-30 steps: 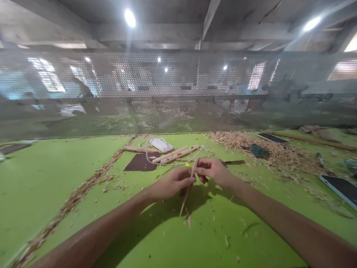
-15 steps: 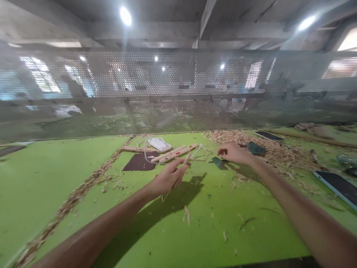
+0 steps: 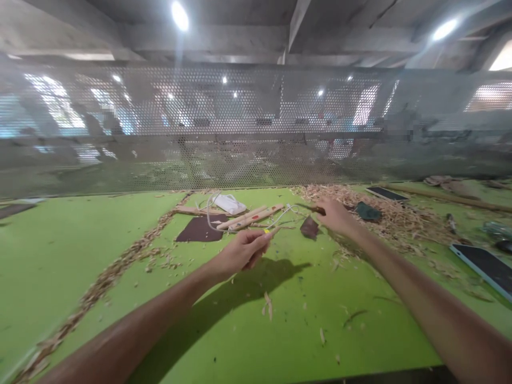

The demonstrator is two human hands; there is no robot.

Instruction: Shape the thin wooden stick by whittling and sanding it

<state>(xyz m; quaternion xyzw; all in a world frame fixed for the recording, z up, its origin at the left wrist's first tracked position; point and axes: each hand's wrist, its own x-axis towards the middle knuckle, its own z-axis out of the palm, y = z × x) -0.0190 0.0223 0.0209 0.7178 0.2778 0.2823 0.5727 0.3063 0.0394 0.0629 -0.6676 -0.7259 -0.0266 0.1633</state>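
My left hand [image 3: 246, 249] is closed around a thin pale wooden stick [image 3: 280, 228], whose narrow end points right from between thumb and fingers. A small yellow spot shows beside the fingertips. Farther right, my right hand [image 3: 334, 214] grips a slim brown-handled tool [image 3: 318, 209]; its thin dark end points left, and the exact kind cannot be made out. Just below that tool lies a small creased brown piece of sheet [image 3: 309, 228]. Two pale wooden sticks with red marks [image 3: 256, 217] rest beyond my left hand, beside a white cable [image 3: 209, 216].
A white power bank-like block [image 3: 230, 204] and a dark brown sheet [image 3: 199, 229] lie at the back left. Wood shavings [image 3: 404, 221] heap at the right, with a dark green scrap [image 3: 368, 212] and phones [image 3: 486, 269]. A perforated metal screen [image 3: 248, 154] borders the table's back.
My right hand has taken hold of the slim brown-handled tool. The small sheet beside it showed dark green and now shows brown. My left hand has turned the stick to point right.
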